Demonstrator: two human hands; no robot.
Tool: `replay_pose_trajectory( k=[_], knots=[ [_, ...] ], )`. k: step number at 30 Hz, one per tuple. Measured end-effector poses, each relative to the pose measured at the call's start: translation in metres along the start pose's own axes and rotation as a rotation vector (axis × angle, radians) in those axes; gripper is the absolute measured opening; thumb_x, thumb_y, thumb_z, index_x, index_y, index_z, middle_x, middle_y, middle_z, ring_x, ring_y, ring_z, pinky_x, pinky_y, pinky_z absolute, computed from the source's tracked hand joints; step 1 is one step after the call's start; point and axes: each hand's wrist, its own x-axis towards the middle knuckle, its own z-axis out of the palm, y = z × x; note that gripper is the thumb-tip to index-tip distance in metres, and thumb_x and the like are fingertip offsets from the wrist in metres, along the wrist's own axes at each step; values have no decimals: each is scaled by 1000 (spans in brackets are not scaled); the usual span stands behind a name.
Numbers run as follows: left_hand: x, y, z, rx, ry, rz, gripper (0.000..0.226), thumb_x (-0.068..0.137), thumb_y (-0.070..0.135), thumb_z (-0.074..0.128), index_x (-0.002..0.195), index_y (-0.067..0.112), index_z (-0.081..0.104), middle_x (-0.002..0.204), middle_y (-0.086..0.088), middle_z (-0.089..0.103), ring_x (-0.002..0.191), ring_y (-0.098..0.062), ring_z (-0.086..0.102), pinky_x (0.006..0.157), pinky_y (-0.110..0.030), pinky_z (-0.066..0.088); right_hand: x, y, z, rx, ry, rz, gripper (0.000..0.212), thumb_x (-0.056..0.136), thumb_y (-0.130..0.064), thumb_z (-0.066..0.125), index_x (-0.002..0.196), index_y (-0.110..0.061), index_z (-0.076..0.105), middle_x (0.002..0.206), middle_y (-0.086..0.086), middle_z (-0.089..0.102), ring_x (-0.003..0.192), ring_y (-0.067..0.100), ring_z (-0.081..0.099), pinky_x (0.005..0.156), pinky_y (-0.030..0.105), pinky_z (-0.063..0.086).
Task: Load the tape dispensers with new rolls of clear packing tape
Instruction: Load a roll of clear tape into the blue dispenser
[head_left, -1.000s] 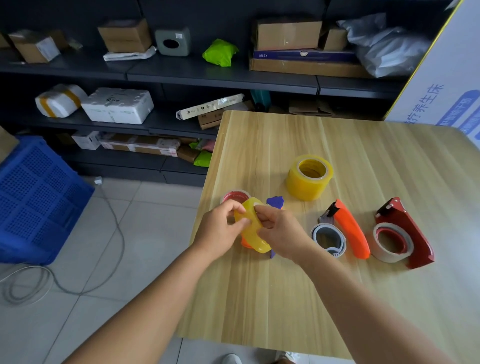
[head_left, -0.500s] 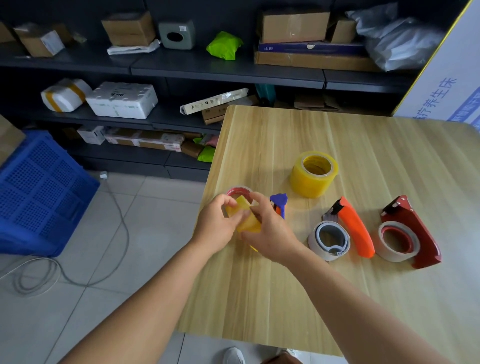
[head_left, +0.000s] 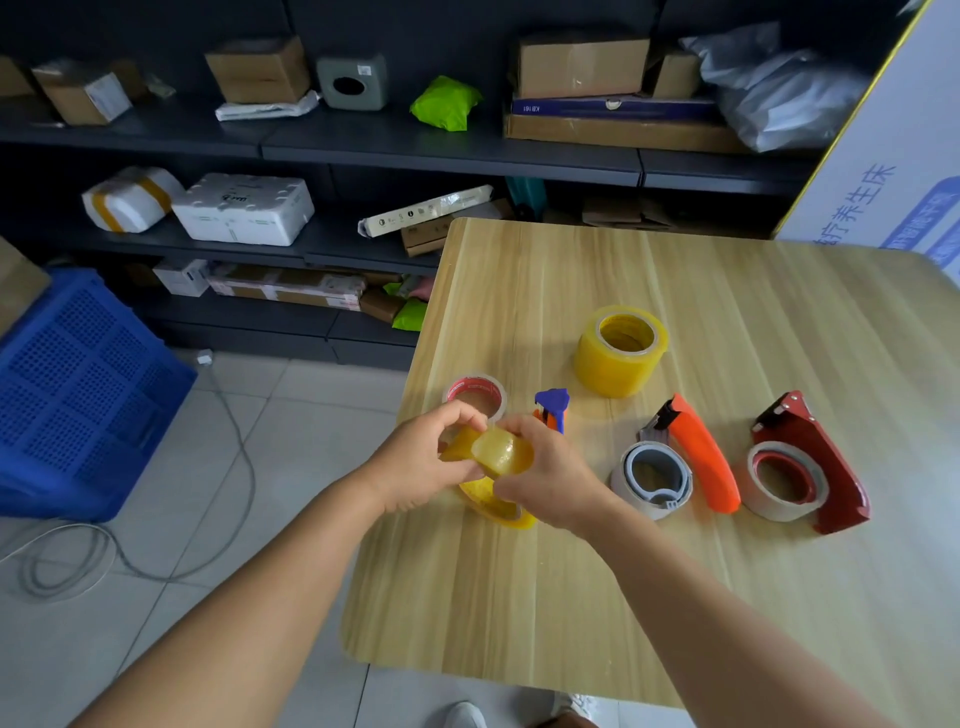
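Note:
My left hand (head_left: 421, 465) and my right hand (head_left: 553, 470) both grip a yellowish clear tape roll (head_left: 500, 451), tilted just above the wooden table (head_left: 571, 597) near its left edge. A blue-and-orange dispenser (head_left: 554, 406) sticks out behind my right fingers; most of it is hidden. A second, thicker yellow tape roll (head_left: 621, 351) stands further back. To the right lie an orange dispenser (head_left: 701, 457) with a grey-cored roll (head_left: 652, 479) and a dark red dispenser (head_left: 821, 462) holding a red-cored roll (head_left: 783, 480).
A thin red-cored roll (head_left: 475, 394) lies just behind my left hand. A blue crate (head_left: 78, 384) and a looped cable (head_left: 67, 561) are on the tiled floor at left. Dark shelves (head_left: 415, 150) with boxes stand behind the table. A white printed board (head_left: 883, 171) leans at right.
Both hands have closed in on the yellow roll and turned it from edge-on to tilted, its outer band facing up. The items on the table have not moved.

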Motion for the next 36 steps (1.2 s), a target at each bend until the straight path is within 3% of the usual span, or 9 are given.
replay_pose_trajectory(
  k=[5, 8, 10, 12, 15, 19, 26, 32, 36],
  knots=[
    [-3, -8, 3, 84, 67, -20, 28, 79, 27, 75, 95, 39, 56, 108, 14, 61, 108, -10, 55, 87, -37, 53, 3, 9, 3, -29, 43, -66, 56, 79, -21, 72, 130, -27, 50, 97, -19, 48, 96, 13, 55, 80, 27, 51],
    [-4, -14, 3, 114, 136, -81, 25, 81, 30, 72, 99, 35, 55, 107, 13, 57, 108, -9, 54, 87, -32, 49, 4, 18, 3, -158, 67, -114, 56, 77, -46, 67, 127, -29, 49, 110, -13, 54, 112, 19, 52, 94, 43, 49],
    [-5, -20, 2, 136, 147, -129, 25, 82, 33, 71, 101, 34, 54, 107, 11, 58, 106, -10, 55, 85, -31, 48, 5, 32, 2, -363, 63, -67, 60, 87, -44, 56, 141, -26, 39, 135, -6, 48, 133, 21, 37, 109, 46, 34],
    [-6, -26, 0, 169, 141, -170, 25, 83, 35, 69, 102, 34, 54, 110, 8, 59, 106, -12, 55, 82, -30, 47, 4, 46, 1, -558, 49, 24, 55, 95, -31, 44, 147, -23, 31, 154, -2, 28, 144, 24, 17, 115, 44, 21],
    [-5, -33, 2, 188, 147, -205, 24, 84, 37, 68, 102, 33, 54, 110, 6, 61, 104, -14, 58, 82, -31, 50, 2, 55, 3, -759, -4, 60, 44, 95, -20, 41, 138, -18, 44, 155, 1, 19, 141, 29, 16, 113, 40, 21],
    [-2, -31, 9, 166, 160, -236, 21, 85, 37, 67, 100, 29, 56, 106, 5, 63, 96, -14, 61, 78, -31, 51, 1, 57, -2, -850, -15, 75, 44, 91, -7, 43, 134, -10, 48, 157, 1, 13, 136, 24, 29, 107, 34, 36],
    [8, -22, 26, 85, 122, -276, 23, 85, 39, 66, 103, 27, 57, 103, 5, 63, 94, -14, 61, 77, -29, 49, -7, 61, -16, -966, 23, 109, 42, 89, 0, 47, 131, -5, 49, 136, 3, 39, 122, 22, 43, 82, 32, 47],
    [21, -17, 48, -86, 132, -355, 18, 85, 41, 64, 95, 27, 57, 97, 1, 68, 91, -17, 65, 83, -42, 56, -17, 66, -24, -982, 18, 87, 42, 89, -1, 49, 130, -9, 48, 129, 4, 45, 118, 21, 47, 87, 31, 47],
    [28, -7, 60, -128, 137, -416, 22, 88, 39, 62, 100, 20, 57, 98, -5, 65, 88, -23, 66, 74, -46, 60, -21, 67, -24, -883, 87, 107, 45, 86, 1, 50, 129, -6, 39, 127, 8, 40, 109, 25, 54, 75, 32, 45]
  ],
)
